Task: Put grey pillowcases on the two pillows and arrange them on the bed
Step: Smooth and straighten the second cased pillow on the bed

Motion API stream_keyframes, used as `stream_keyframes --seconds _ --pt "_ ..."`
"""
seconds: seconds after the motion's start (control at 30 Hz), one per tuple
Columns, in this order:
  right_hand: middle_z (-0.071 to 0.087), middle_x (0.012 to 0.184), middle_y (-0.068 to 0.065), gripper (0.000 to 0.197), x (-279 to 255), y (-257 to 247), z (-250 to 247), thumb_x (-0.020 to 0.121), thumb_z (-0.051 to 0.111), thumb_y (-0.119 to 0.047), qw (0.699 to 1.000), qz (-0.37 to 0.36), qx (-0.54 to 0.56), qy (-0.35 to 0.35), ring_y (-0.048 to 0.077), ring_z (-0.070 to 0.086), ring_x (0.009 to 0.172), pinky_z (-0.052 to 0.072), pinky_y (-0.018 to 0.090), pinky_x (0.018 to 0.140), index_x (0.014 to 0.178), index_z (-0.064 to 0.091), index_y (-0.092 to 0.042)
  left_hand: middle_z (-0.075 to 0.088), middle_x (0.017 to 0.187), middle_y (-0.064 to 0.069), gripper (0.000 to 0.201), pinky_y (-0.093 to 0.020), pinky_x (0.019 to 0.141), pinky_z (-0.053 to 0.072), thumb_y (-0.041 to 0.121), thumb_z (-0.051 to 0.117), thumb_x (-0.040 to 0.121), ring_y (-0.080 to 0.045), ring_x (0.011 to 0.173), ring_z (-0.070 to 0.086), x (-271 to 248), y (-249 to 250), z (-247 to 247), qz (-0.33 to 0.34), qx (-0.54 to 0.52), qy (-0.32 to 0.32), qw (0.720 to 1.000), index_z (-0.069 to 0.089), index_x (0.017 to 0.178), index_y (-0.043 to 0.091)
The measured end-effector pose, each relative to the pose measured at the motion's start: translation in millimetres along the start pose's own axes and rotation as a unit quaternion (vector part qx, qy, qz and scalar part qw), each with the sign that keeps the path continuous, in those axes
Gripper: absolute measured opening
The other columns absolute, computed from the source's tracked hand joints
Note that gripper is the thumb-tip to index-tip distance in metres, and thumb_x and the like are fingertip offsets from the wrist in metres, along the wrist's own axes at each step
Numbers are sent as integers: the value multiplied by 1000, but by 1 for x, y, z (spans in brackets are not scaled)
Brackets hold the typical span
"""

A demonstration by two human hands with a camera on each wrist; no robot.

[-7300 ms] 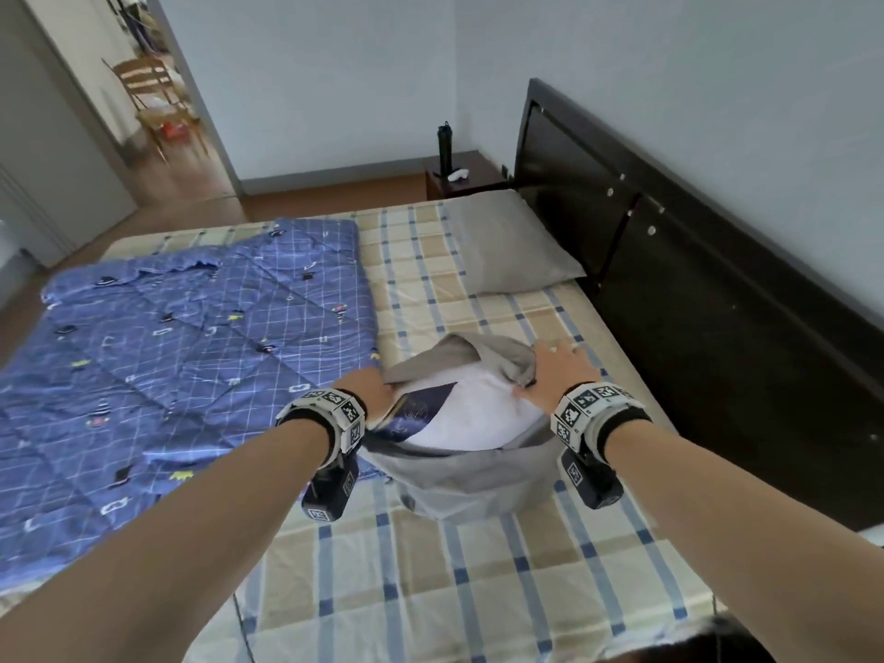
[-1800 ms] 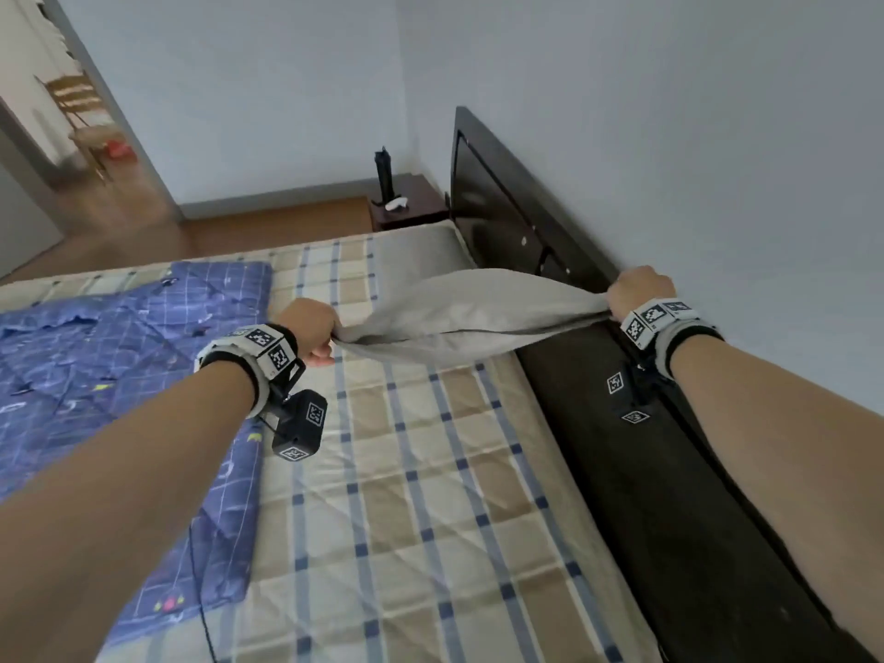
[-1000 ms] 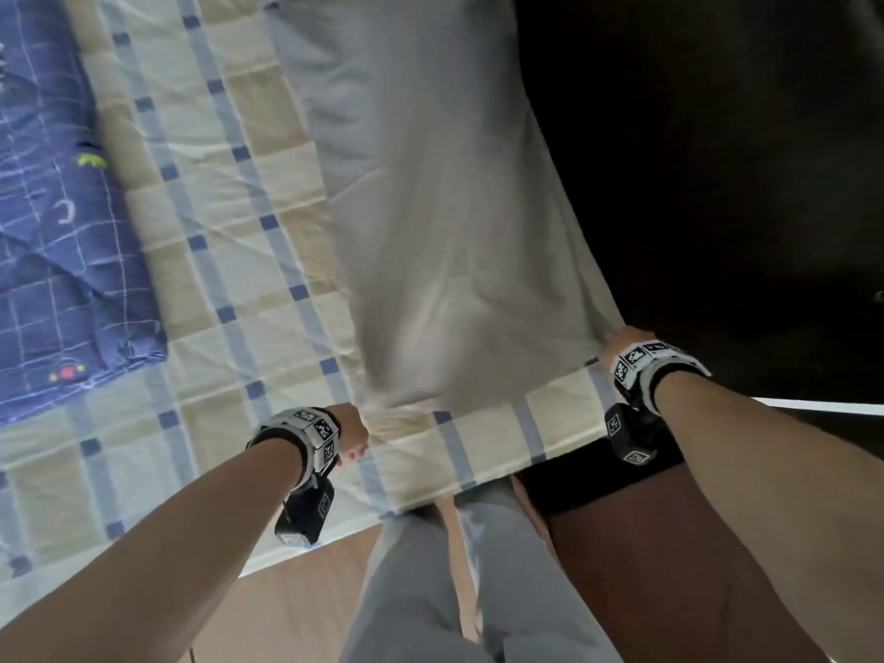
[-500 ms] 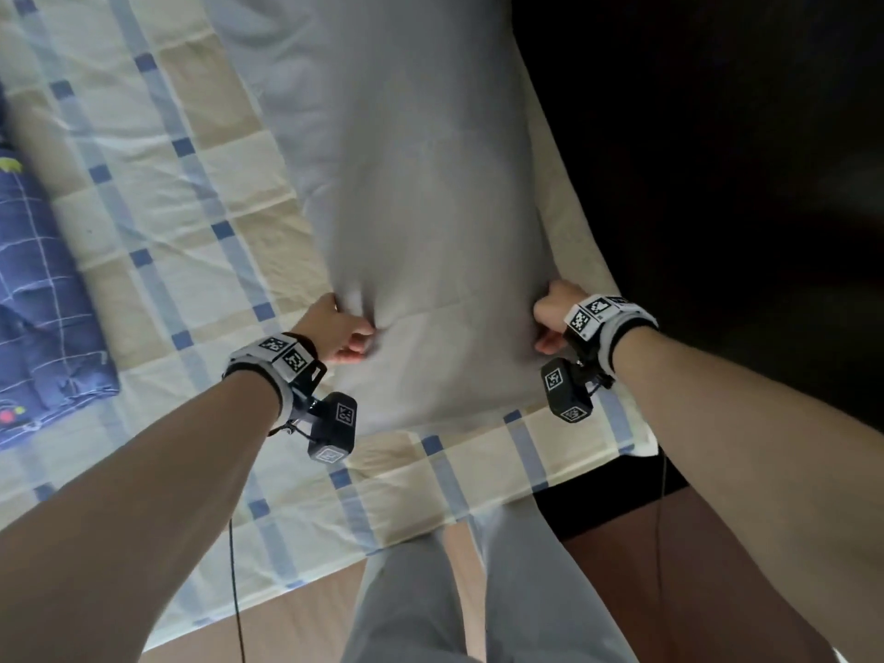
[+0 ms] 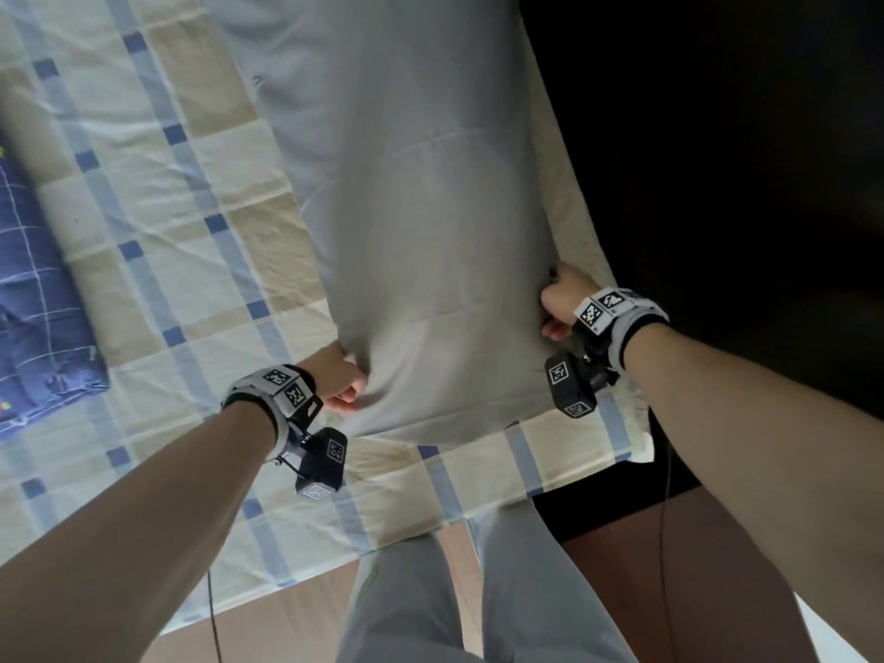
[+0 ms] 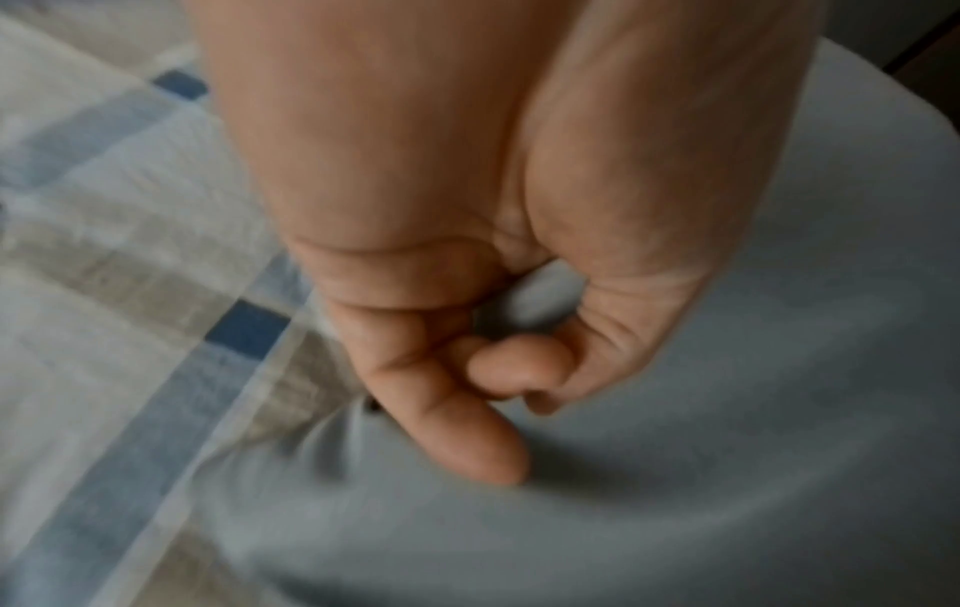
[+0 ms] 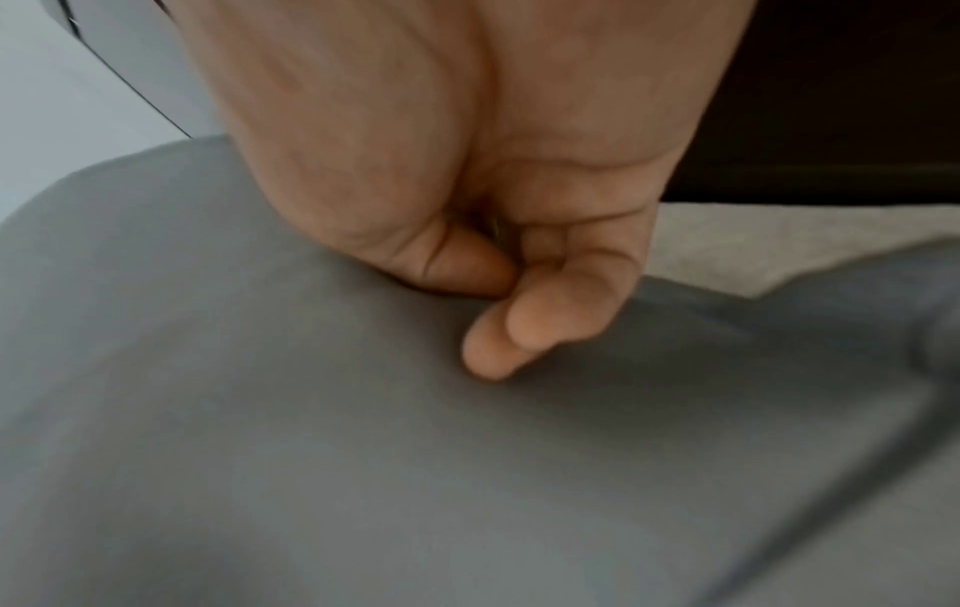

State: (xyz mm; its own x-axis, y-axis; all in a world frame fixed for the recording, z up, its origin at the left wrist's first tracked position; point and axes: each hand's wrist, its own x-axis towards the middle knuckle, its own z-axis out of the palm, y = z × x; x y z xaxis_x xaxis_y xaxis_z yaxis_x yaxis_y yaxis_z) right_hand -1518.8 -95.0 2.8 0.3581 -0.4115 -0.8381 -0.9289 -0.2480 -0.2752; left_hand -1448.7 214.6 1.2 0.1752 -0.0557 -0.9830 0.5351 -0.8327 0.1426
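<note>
both hands slid up pillow [image 5: 421, 222]: left hand [image 5: 342, 375] & right hand [image 5: 559, 301] grip its sides.

The grey pillowcase [image 5: 421, 222] covers a pillow that lies lengthwise on the checked beige-and-blue bed [image 5: 158, 241], close to the bed's right edge beside the dark headboard. Its fabric is smooth and plain, with faint creases across the middle. The near end lies flatter and emptier than the rest, just short of the bed's near edge. Small puckers gather at both near sides. Only this one pillow shows in view.
</note>
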Motion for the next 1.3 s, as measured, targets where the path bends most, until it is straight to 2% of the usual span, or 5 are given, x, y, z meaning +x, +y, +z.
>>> stream_keyframes --seconds 0.17,0.47,0.73,0.97,1.3 --pt "65 81 22 26 -10 13 -2 87 41 -9 988 54 -143 -31 33 65 62 51 31 48 99 58 7 58 85 -16 12 -43 83 58 -4 45 92 -25 72 63 -11 0 9 -40 72 14 997 51 102 0" --pt "62 125 9 102 36 -98 -52 62 40 -91 994 -81 26 65 30 60 113 46 36 99 123 62 -12 63 122 -3 102 -53 83 55 92 54 53 -27 96 69 -1 98 -78 138 -209 132 959 54 123 18" --pt "70 114 -6 89 30 -136 -53 49 73 -79 977 -149 140 52 17 66 103 50 35 99 121 65 -26 73 106 -4 64 -30 63 58 58 81 62 -22 87 71 -16 127 -65 202 -258 108 939 62 110 20" --pt "60 132 -3 64 -16 -193 -105 80 71 -49 962 -242 107 66 17 57 119 37 20 94 136 52 -25 74 106 -6 79 -52 88 55 36 91 48 -28 96 71 -65 171 -86 286 -297 95 906 62 118 15" --pt "59 132 0 71 4 -224 -130 79 66 -58 965 -226 95 92 20 58 118 40 23 94 137 49 -20 68 113 2 88 -48 87 53 61 87 48 -25 100 66 -49 204 -102 239 -272 154 919 52 118 20"
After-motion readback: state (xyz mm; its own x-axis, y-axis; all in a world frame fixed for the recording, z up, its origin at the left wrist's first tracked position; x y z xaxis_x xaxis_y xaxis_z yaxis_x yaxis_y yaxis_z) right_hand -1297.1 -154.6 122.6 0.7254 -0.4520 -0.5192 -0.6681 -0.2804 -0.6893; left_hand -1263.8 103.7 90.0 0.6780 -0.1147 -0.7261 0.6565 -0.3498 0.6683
